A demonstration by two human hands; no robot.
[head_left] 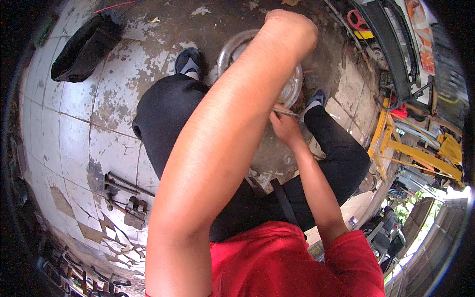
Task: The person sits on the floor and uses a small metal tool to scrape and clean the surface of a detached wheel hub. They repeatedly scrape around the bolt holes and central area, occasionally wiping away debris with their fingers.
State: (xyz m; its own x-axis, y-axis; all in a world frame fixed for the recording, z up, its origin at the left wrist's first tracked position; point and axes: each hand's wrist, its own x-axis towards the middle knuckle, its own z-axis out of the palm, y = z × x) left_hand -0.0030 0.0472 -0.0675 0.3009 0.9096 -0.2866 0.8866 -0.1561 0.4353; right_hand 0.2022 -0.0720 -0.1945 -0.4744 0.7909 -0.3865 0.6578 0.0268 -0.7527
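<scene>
My left forearm reaches across the middle of the view, and my left hand (293, 28) is bent down at the wrist, so its fingers are hidden. Below and beside that arm, a round silvery metal thing with a raised rim (226, 58) lies on the floor between my feet. The arm covers much of it, and I cannot tell whether it is a basin or a wheel. My right hand (287, 126) is closed around a thin grey metal bar (287, 113) at the near edge of the round thing. The bar's far end is behind my left arm.
A dark boot-like bag (86, 49) lies at the far left on worn white tiles. Metal tools (132, 208) lie at the near left. Along the right stand a yellow metal frame (415, 156), a black curved part (391, 49) and red-handled scissors (357, 20).
</scene>
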